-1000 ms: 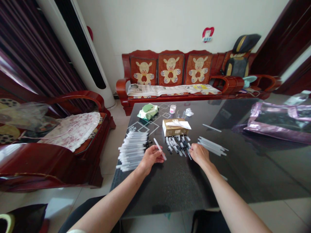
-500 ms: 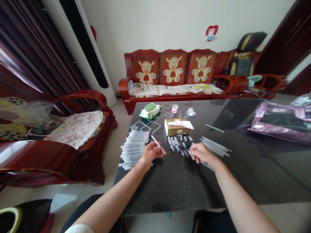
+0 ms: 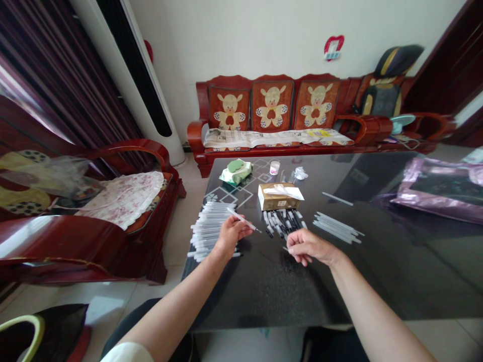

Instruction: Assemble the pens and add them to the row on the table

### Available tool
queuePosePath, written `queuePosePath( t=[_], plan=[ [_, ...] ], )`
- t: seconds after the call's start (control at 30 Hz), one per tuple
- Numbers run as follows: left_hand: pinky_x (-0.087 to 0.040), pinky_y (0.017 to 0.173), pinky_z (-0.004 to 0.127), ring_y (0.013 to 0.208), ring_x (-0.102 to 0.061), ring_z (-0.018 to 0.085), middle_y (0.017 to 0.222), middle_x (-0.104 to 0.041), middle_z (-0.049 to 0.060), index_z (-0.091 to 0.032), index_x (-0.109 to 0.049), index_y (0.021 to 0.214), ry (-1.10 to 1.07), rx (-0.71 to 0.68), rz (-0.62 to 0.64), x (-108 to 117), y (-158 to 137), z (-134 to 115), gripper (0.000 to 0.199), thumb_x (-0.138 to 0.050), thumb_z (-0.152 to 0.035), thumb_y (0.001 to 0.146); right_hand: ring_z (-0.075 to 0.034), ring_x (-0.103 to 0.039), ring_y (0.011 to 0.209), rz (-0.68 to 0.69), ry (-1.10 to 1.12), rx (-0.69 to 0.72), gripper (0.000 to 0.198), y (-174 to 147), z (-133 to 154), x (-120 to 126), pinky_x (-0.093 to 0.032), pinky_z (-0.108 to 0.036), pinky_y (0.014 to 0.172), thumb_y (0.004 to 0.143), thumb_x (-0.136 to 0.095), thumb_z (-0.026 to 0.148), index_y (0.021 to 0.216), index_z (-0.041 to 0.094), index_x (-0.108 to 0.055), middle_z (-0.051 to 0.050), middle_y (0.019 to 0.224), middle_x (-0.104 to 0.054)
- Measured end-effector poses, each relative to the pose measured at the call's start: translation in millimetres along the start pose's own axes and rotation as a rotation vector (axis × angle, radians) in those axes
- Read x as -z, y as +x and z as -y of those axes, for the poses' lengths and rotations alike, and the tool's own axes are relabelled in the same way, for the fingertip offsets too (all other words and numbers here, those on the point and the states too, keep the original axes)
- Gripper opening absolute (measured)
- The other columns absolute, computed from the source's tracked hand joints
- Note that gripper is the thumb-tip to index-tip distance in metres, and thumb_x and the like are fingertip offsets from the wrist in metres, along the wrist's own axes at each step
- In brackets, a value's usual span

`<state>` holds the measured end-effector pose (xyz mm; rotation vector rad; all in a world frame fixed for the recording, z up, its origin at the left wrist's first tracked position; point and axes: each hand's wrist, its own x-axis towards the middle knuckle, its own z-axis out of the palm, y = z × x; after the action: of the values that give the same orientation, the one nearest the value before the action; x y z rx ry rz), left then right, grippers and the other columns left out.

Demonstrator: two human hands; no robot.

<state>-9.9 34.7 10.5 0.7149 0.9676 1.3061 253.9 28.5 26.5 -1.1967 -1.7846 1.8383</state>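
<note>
My left hand (image 3: 232,235) pinches a pale pen (image 3: 242,219), its thin dark tip slanting down to the right. Just under and beside that hand lies a thick stack of translucent pens (image 3: 209,226). Curled fingers of my right hand (image 3: 307,246) close on a thin pale stick (image 3: 286,248); only its end peeks out at the left, so its kind is hidden. Beyond the right hand are black and clear pen caps (image 3: 277,223) in a loose heap. A row of slim pale tubes (image 3: 335,229) lies to its right.
Behind the caps stands a tissue box (image 3: 279,197). Farther back are a green wipes pack (image 3: 236,172), a small cup (image 3: 274,167) and crumpled tissue (image 3: 301,173). One loose tube (image 3: 337,198) and a purple plastic bag (image 3: 441,188) lie on the dark table (image 3: 264,301).
My right hand has come a little left and toward me, away from the tubes. The pen in my left hand is tilted flatter, and its thin tip now shows.
</note>
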Motion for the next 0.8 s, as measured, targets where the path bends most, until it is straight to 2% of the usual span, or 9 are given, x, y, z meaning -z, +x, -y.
queuePosePath(
  t=[0.27,0.6,0.8],
  plan=[
    [-0.055,0.065,0.031,0.067,-0.068,0.019,0.074,-0.068,0.009,-0.014,-0.05,0.09,0.015,0.044,0.022,-4.7,-5.6,5.2,0.026,-0.067,-0.02,0.072,-0.007,-0.052,0.037,-0.013,-0.011,0.0,0.014,4.5,0.8,-7.3,-0.029,-0.013,0.032,0.073,-0.06,0.026,0.073,0.013,-0.057,0.0,0.053,-0.062],
    [-0.054,0.06,0.027,0.065,-0.068,0.018,0.075,-0.069,0.01,-0.013,-0.052,0.093,0.101,0.125,0.12,-6.7,-10.2,6.9,0.025,-0.066,-0.019,0.073,-0.006,-0.049,0.036,-0.041,-0.02,0.009,0.017,6.0,2.3,-10.2,-0.031,-0.013,0.033,0.075,-0.061,0.03,0.075,0.013,-0.057,0.002,0.052,-0.06],
    [-0.055,0.062,0.027,0.068,-0.068,0.018,0.075,-0.069,0.009,-0.013,-0.053,0.091,0.071,0.181,0.178,-14.2,-18.1,17.6,0.023,-0.067,-0.016,0.072,-0.007,-0.052,0.039,-0.067,0.032,0.055,0.021,16.0,-4.0,-17.8,-0.036,-0.014,0.034,0.075,-0.062,0.034,0.078,0.013,-0.057,0.002,0.054,-0.061]
  ],
)
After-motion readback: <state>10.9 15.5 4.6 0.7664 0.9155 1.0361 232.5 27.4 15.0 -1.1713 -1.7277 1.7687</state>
